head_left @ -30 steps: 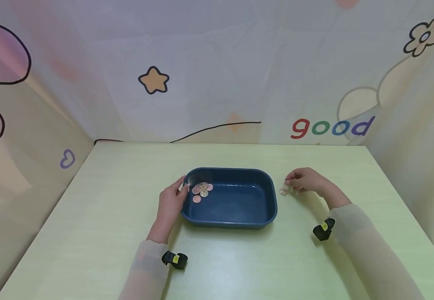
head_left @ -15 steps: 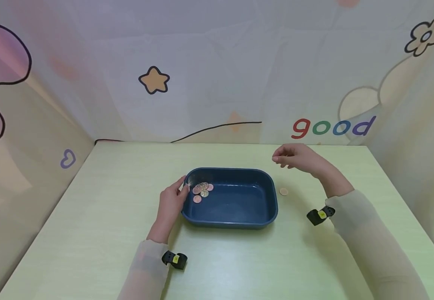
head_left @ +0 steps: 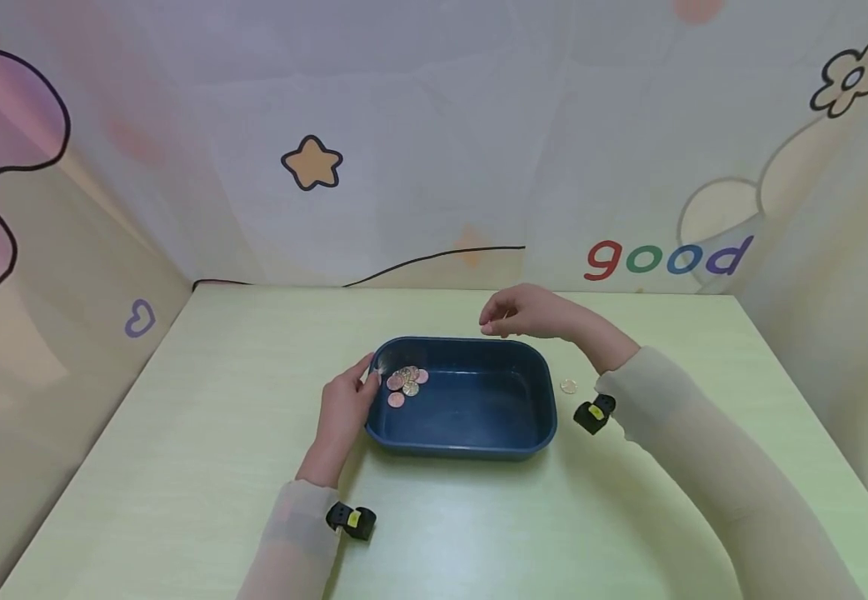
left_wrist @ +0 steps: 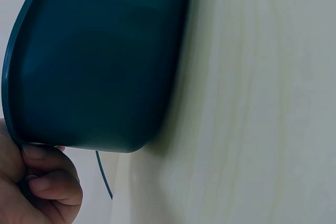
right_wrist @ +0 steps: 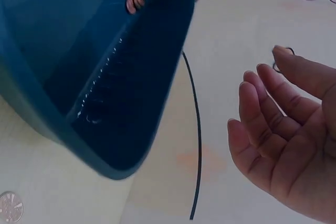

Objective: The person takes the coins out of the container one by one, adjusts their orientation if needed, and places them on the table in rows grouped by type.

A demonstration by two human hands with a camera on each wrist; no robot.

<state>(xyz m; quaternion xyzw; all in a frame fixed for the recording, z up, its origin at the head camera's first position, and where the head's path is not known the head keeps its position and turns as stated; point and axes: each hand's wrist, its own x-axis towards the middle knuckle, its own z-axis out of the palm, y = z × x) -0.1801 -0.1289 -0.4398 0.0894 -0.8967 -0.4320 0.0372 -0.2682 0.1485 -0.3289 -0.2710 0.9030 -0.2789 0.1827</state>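
In the head view, my left hand (head_left: 344, 417) grips the left rim of a dark blue rectangular tray (head_left: 464, 433). The left wrist view shows its curled fingers (left_wrist: 55, 182) at the tray's rim. Several coppery and golden coins (head_left: 407, 379) lie inside at the tray's left end. My right hand (head_left: 531, 312) is raised near the tray's back rim, thumb and fingertips close together in the head view. A small gap shows between them in the right wrist view, and I cannot tell whether a coin is held. One coin (head_left: 569, 387) lies on the table right of the tray.
A pale green table (head_left: 269, 358) carries the tray. Behind it stands a printed backdrop (head_left: 434, 150) with a star and the word "good", and similar cloth covers both sides. A black wrist camera (head_left: 595, 413) sits on my right sleeve, another (head_left: 351, 521) on my left.
My right hand has lifted from beside the coin on the right and moved left to the tray's back rim. The left hand, the tray and the coins inside have stayed put.
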